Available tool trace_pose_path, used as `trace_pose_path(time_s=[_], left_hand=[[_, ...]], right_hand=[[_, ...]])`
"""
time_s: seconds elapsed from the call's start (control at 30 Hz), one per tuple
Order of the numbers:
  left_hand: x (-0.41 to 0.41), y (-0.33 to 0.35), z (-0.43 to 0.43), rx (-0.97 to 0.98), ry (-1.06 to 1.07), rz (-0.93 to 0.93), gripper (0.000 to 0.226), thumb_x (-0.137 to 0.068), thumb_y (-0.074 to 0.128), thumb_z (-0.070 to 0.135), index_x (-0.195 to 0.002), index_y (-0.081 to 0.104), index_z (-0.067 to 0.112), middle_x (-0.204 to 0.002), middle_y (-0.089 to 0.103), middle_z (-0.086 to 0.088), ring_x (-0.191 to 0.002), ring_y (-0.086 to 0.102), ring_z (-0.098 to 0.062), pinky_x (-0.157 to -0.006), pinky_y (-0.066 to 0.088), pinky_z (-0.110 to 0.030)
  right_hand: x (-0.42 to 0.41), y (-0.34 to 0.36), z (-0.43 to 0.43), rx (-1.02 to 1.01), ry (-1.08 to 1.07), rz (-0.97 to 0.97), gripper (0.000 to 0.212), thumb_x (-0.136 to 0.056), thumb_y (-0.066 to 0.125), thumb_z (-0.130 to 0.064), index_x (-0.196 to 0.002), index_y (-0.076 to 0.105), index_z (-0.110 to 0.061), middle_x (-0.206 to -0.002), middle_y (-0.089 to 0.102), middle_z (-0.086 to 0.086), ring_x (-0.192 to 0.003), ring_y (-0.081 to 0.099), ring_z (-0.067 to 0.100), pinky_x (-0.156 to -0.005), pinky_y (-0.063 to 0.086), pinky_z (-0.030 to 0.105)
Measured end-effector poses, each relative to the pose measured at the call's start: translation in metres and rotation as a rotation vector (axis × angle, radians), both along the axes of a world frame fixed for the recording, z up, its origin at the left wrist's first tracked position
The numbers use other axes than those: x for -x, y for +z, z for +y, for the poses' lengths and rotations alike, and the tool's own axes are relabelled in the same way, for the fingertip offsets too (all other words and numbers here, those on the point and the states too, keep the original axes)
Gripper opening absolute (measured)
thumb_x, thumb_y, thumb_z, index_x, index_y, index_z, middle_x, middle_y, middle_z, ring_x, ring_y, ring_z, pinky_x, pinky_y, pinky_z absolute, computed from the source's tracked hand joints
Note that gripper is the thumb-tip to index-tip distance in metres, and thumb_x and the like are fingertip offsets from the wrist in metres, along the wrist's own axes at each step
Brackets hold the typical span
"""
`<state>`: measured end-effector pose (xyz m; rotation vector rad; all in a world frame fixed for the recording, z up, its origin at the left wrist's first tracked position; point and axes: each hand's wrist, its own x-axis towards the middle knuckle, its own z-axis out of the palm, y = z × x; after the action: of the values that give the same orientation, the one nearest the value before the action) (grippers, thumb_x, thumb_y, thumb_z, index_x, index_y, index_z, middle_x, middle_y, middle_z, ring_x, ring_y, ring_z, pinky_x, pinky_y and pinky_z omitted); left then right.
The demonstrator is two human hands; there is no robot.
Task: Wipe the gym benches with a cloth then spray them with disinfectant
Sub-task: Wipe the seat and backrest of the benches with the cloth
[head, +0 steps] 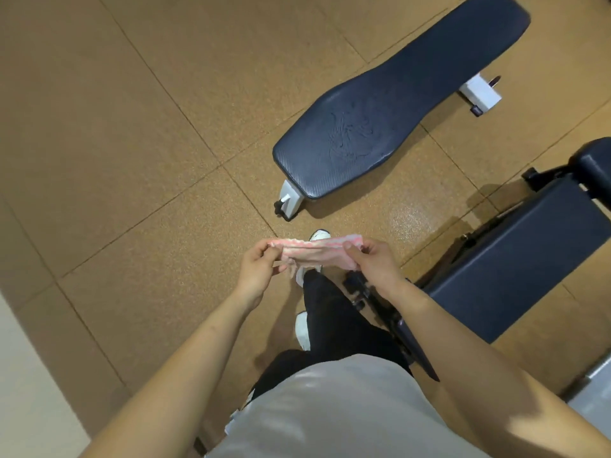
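Head view: a pink cloth is held stretched between both hands just below the middle of the frame, toward 6 o'clock, in the air above the floor and apart from either bench. Its left end is pinched between thumb and curled fingers of the left hand; its right end is gripped by the right hand, with the thumb laid over the top edge. The cloth looks folded or bunched into a narrow band, though its layers cannot be told apart.

A flat bench with a dark blue pad is seen at 1 o'clock, lying slantwise, its wider end nearest the person. Faint streaks are visible on that wider end; whether they are damp marks or scuffs cannot be told. White frame feet are seen under the near end and beside the far end.

A second bench, dark-padded on a black frame, is placed at 3 to 4 o'clock, just beside the right forearm.

The brown tiled floor fills the left half. A white shoe shows behind the cloth, above dark trousers and a pale shirt at 6 o'clock.
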<state>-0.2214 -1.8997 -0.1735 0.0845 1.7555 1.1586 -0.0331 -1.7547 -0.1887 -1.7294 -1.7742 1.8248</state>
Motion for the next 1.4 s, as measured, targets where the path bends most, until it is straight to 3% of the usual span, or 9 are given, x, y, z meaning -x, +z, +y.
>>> trace_pose_path(time_s=[0.13,0.2,0.33,0.47,0.6,0.73,0.9,1.13,1.4], left_hand=[[0.045,-0.027,0.059,0.089,-0.025,0.071,0.021,-0.1,0.05,-0.001,-0.099,0.068,0.008,-0.091,0.073,-0.008,-0.081,0.068,-0.017,-0.071,0.058,-0.026],[0.069,-0.042,0.093,0.136,-0.051,0.094,0.023,-0.099,0.051,0.001,-0.088,0.068,0.012,-0.085,0.073,-0.007,-0.082,0.07,-0.02,-0.074,0.055,-0.029],[0.12,-0.069,0.161,0.157,-0.076,0.157,0.029,-0.096,0.052,0.002,-0.077,0.069,0.017,-0.075,0.07,0.0,-0.066,0.064,0.004,-0.075,0.049,-0.025],[0.167,-0.094,0.219,0.099,-0.11,0.27,0.019,-0.096,0.055,0.002,-0.094,0.074,0.0,-0.088,0.073,-0.018,-0.075,0.063,-0.006,-0.063,0.045,-0.01],[0.202,-0.134,0.253,0.034,-0.335,0.485,0.022,-0.097,0.057,0.006,-0.095,0.074,0.019,-0.085,0.068,0.01,-0.071,0.057,0.005,-0.067,0.044,-0.017],[0.21,-0.199,0.255,0.131,-0.667,0.516,0.03,-0.093,0.053,0.016,-0.112,0.076,0.023,-0.113,0.072,0.005,-0.103,0.065,-0.019,-0.092,0.051,-0.034],[0.206,-0.266,0.251,0.395,-1.275,0.232,0.055,-0.098,0.057,0.041,-0.152,0.048,0.036,-0.144,0.059,-0.003,-0.129,0.057,-0.028,-0.103,0.046,-0.034],[0.192,-0.313,0.276,0.025,-1.078,0.652,0.048,-0.1,0.054,0.026,-0.146,0.055,0.015,-0.143,0.06,-0.01,-0.127,0.055,-0.035,-0.1,0.05,-0.05],[0.146,-0.369,0.313,0.196,-1.376,0.996,0.086,-0.096,0.041,0.069,-0.165,0.002,0.036,-0.173,-0.007,-0.014,-0.156,-0.006,-0.049,-0.124,0.001,-0.067]], right_hand=[[0.043,-0.022,0.051,-0.05,-0.01,-0.088,0.009,-0.095,0.07,-0.014,-0.103,0.07,-0.009,-0.092,0.071,0.008,-0.08,0.066,0.017,-0.068,0.053,0.021],[0.064,-0.035,0.081,-0.063,-0.024,-0.101,0.014,-0.093,0.07,-0.006,-0.107,0.069,-0.004,-0.099,0.073,0.016,-0.089,0.068,0.024,-0.08,0.057,0.036],[0.109,-0.055,0.142,-0.127,0.018,-0.098,0.017,-0.087,0.075,-0.003,-0.1,0.069,0.005,-0.096,0.072,0.02,-0.087,0.062,0.022,-0.074,0.052,0.033],[0.154,-0.084,0.202,-0.254,0.031,-0.149,0.006,-0.092,0.071,-0.009,-0.096,0.072,-0.006,-0.09,0.072,0.007,-0.087,0.068,0.025,-0.075,0.054,0.032],[0.177,-0.126,0.236,-0.368,0.051,-0.189,0.011,-0.092,0.068,-0.007,-0.101,0.072,-0.011,-0.096,0.072,0.004,-0.09,0.066,0.023,-0.081,0.055,0.035],[0.176,-0.184,0.235,-0.509,0.255,-0.349,0.018,-0.089,0.066,-0.002,-0.104,0.074,-0.009,-0.102,0.07,0.009,-0.097,0.059,0.03,-0.085,0.053,0.044],[0.154,-0.256,0.214,0.011,0.514,-0.626,0.031,-0.097,0.057,-0.022,-0.125,0.067,-0.014,-0.117,0.068,0.008,-0.108,0.064,0.029,-0.087,0.049,0.034],[0.155,-0.292,0.221,-0.129,0.294,-0.601,0.026,-0.096,0.061,-0.021,-0.119,0.073,-0.015,-0.112,0.073,0.008,-0.102,0.065,0.028,-0.085,0.051,0.032],[0.136,-0.33,0.299,-0.664,0.503,-0.664,0.068,-0.087,0.073,-0.039,-0.146,0.048,-0.018,-0.155,0.041,0.014,-0.136,0.042,0.042,-0.105,0.045,0.056]])
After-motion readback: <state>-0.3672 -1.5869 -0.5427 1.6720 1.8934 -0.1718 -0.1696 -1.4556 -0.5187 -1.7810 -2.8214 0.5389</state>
